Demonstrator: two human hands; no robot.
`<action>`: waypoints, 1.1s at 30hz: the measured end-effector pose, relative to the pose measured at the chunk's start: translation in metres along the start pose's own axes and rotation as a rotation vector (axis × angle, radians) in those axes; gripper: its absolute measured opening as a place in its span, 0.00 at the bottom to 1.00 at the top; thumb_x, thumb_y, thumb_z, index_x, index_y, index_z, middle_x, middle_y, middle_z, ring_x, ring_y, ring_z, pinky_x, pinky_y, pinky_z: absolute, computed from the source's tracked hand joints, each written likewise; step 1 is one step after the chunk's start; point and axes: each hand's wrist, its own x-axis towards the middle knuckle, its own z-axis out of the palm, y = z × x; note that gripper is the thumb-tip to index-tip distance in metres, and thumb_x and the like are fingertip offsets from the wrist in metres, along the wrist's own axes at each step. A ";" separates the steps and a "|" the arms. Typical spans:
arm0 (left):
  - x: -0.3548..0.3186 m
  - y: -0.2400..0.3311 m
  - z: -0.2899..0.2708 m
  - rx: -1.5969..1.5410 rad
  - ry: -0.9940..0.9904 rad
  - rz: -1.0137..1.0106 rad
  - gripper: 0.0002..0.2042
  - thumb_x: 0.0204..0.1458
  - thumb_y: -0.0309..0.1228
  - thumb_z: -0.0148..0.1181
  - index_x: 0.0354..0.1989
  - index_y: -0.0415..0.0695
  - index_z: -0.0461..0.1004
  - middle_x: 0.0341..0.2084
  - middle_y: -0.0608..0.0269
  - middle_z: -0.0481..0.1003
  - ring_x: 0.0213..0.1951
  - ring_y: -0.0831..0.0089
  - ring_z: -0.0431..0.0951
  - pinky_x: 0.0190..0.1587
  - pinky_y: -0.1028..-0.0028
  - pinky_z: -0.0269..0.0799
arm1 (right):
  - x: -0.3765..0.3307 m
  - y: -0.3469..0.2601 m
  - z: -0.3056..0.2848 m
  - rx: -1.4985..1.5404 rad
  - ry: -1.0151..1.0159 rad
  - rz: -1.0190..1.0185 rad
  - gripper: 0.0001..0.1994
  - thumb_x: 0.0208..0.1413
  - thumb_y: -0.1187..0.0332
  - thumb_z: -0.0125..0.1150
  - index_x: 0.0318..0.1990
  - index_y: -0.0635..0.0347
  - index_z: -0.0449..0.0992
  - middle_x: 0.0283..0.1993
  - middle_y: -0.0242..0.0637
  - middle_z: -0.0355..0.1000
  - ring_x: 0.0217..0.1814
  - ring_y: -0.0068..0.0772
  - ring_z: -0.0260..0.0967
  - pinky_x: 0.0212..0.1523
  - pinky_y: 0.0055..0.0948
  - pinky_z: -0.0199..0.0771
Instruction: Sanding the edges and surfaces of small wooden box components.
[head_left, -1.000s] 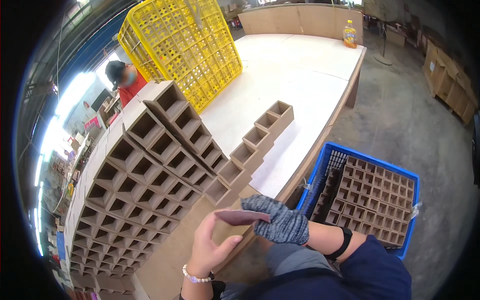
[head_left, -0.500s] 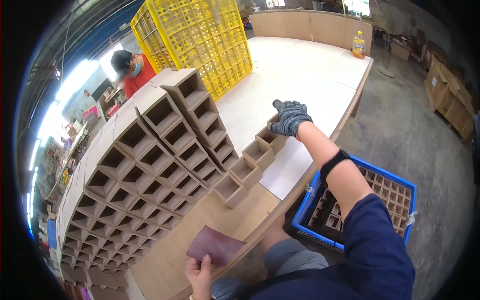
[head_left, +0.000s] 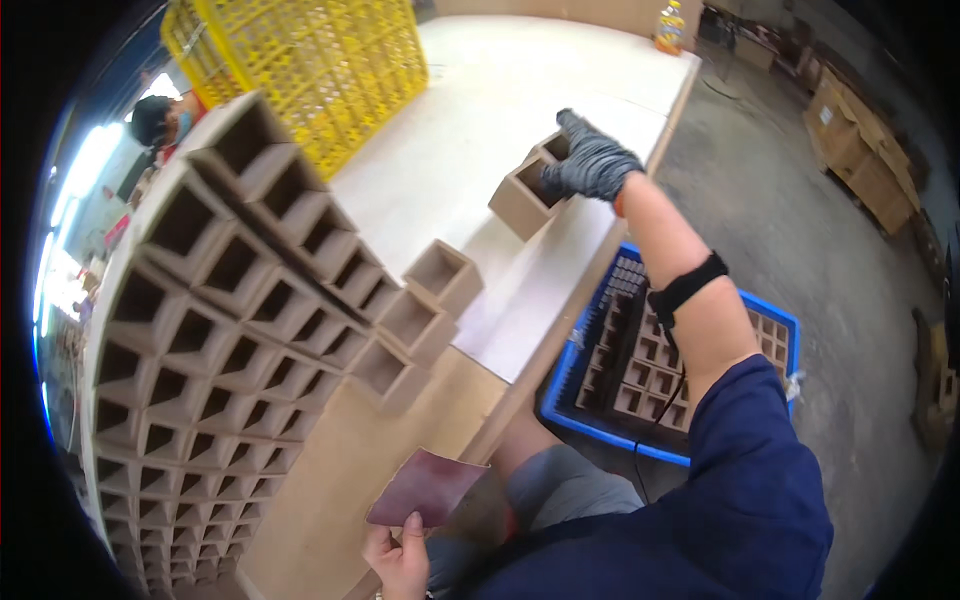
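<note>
My right hand [head_left: 592, 160], in a dark grey glove, grips a square open brown box piece [head_left: 525, 192] at the far end of a row, lifted off the white tabletop [head_left: 480, 110]. Low in the view, my bare left hand [head_left: 400, 555] pinches a reddish-brown sheet of sandpaper [head_left: 425, 487] over a brown board [head_left: 350, 480]. A short row of three more open brown boxes [head_left: 410, 320] lies on the table near a big stack of the same boxes [head_left: 210, 330] at the left.
A yellow plastic crate [head_left: 310, 70] stands at the back of the table. A blue crate [head_left: 700, 370] filled with brown grid pieces sits on the floor at the right. Another person [head_left: 160, 118] is behind the stack. A yellow bottle [head_left: 670, 28] stands at the table's far corner.
My right hand reached out from the sandpaper to the far box of the row and has picked it up. My left hand kept the sandpaper and dropped lower.
</note>
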 end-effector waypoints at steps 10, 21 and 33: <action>0.038 0.005 0.058 0.076 -0.358 0.075 0.12 0.52 0.18 0.50 0.47 0.33 0.67 0.39 0.58 0.73 0.40 0.74 0.72 0.43 0.76 0.69 | -0.100 0.157 0.024 -0.225 -0.141 0.163 0.43 0.36 0.57 0.66 0.60 0.66 0.54 0.60 0.54 0.56 0.63 0.48 0.53 0.63 0.32 0.51; 0.075 0.005 0.091 0.297 -0.537 0.012 0.13 0.53 0.20 0.50 0.48 0.33 0.65 0.41 0.57 0.71 0.41 0.73 0.71 0.42 0.77 0.68 | -0.094 0.253 0.209 -0.252 -0.405 0.329 0.25 0.42 0.69 0.58 0.52 0.54 0.64 0.53 0.49 0.65 0.59 0.47 0.59 0.62 0.45 0.49; 0.067 0.006 0.070 0.476 -0.514 -0.199 0.16 0.51 0.25 0.51 0.48 0.34 0.65 0.42 0.54 0.71 0.43 0.67 0.71 0.47 0.71 0.65 | -0.072 0.324 0.298 -0.350 -0.376 0.510 0.17 0.55 0.66 0.38 0.52 0.53 0.65 0.53 0.42 0.66 0.60 0.40 0.58 0.65 0.50 0.36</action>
